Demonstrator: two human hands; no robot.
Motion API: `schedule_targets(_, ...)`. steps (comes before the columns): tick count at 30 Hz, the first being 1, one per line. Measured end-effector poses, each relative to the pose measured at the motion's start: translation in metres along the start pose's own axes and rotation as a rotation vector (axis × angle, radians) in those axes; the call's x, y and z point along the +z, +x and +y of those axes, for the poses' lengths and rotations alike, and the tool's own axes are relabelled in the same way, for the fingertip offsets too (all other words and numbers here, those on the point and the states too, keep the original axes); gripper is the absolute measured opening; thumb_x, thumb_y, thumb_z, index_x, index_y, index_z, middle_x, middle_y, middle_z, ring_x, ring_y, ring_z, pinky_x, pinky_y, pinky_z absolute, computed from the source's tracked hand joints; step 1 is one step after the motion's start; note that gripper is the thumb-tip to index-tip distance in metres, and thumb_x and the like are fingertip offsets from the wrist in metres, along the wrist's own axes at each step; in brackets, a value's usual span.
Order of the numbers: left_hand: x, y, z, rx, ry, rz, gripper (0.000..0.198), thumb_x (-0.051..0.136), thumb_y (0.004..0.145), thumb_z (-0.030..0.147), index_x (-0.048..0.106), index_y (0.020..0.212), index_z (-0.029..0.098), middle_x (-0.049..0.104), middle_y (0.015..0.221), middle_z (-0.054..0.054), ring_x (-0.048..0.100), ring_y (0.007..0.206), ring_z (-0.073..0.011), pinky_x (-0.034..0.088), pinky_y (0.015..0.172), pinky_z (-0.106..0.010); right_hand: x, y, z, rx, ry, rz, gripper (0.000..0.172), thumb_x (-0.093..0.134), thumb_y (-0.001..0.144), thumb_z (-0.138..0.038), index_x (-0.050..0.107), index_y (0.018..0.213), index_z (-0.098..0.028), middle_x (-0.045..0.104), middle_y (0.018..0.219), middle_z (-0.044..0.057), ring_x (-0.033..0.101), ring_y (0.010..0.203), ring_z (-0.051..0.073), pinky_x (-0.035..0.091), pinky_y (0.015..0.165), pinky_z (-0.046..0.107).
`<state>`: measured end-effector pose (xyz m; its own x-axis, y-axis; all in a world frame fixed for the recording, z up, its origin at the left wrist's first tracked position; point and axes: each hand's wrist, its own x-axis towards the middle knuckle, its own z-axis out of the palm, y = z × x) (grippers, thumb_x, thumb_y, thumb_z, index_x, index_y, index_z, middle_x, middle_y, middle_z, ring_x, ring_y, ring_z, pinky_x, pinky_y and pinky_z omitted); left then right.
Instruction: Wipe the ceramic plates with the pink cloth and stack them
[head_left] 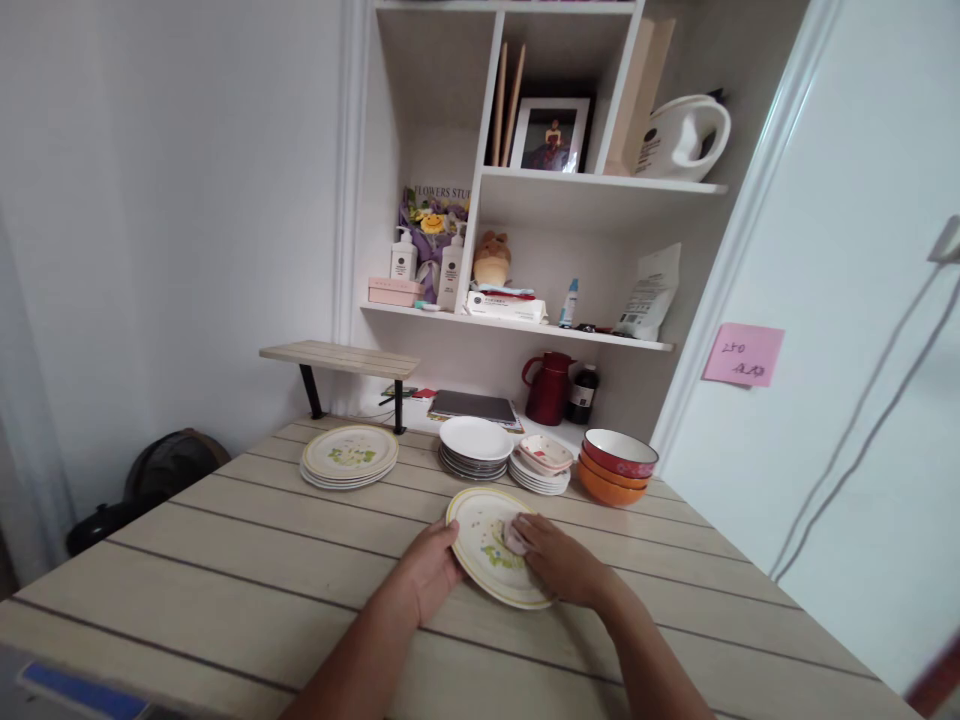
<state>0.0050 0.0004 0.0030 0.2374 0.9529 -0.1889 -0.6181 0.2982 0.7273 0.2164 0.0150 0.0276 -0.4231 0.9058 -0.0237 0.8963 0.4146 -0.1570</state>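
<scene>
The tabletop (247, 540) looks like pale wood planks, matt, with visible grooves between boards. The floral plate (491, 545) being handled is glazed ceramic, smooth and a bit shiny, with a small soft-looking pinkish cloth (514, 535) pressed on it. The orange and red bowls (619, 467) are glossy ceramic too. The white plate stack (476, 445) is smooth, and the red jug (547, 388) looks like shiny plastic.

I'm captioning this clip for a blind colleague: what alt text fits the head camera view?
Two bare hands work on a floral plate on a wooden table: the left hand grips its rim, the right hand presses a small pale cloth on its face. Behind stand stacks of plates and red and orange bowls, below white shelves.
</scene>
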Motion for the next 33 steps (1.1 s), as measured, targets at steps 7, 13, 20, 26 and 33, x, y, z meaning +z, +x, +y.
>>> schedule_targets(7,-0.005,0.003,0.005,-0.091,-0.078,-0.165,0.054,0.039,0.093,0.048,0.06,0.121,0.008,0.072,0.107,-0.018,0.066,0.1,-0.0251,0.048,0.091,-0.037,-0.007,-0.011,-0.042,-0.266,0.184,-0.04,0.06,0.037,0.094,-0.039,0.033,0.15,-0.018,0.027,0.156,0.009,0.021,0.145,0.023,0.019,0.118,0.041)
schedule_targets(13,-0.001,-0.003,0.011,-0.097,-0.094,-0.267,0.077,0.026,0.086,0.069,0.06,0.124,0.011,0.07,0.114,-0.017,0.062,0.112,-0.0249,0.046,0.095,-0.037,-0.002,0.01,-0.061,-0.295,0.235,0.025,0.054,0.026,0.099,-0.047,0.029,0.15,-0.031,0.027,0.157,0.002,0.018,0.145,0.024,0.014,0.117,0.05)
schedule_targets(20,0.005,-0.003,0.004,-0.011,-0.048,-0.148,0.05,0.058,0.087,0.043,0.059,0.126,0.013,0.07,0.116,-0.015,0.064,0.109,-0.0226,0.047,0.095,-0.034,0.005,0.04,-0.035,0.126,0.063,0.113,0.049,0.024,0.1,-0.042,0.032,0.147,-0.036,0.023,0.159,0.002,0.017,0.145,0.03,0.016,0.11,0.062)
schedule_targets(26,0.002,-0.002,0.0,0.025,-0.004,-0.041,0.049,0.07,0.075,0.01,0.059,0.123,0.012,0.073,0.107,-0.016,0.07,0.096,-0.0241,0.052,0.089,-0.036,0.005,0.026,-0.003,0.281,0.007,0.1,0.05,0.026,0.098,-0.035,0.034,0.147,-0.032,0.023,0.158,0.004,0.02,0.144,0.032,0.023,0.108,0.062)
schedule_targets(33,-0.004,0.004,0.002,-0.051,-0.068,-0.052,0.041,0.055,0.089,0.038,0.063,0.117,0.009,0.072,0.11,-0.017,0.067,0.104,-0.0241,0.05,0.091,-0.035,0.013,0.005,-0.016,-0.017,0.054,0.076,0.054,0.036,0.092,-0.025,0.04,0.146,-0.023,0.036,0.153,0.008,0.029,0.142,0.024,0.025,0.114,0.045)
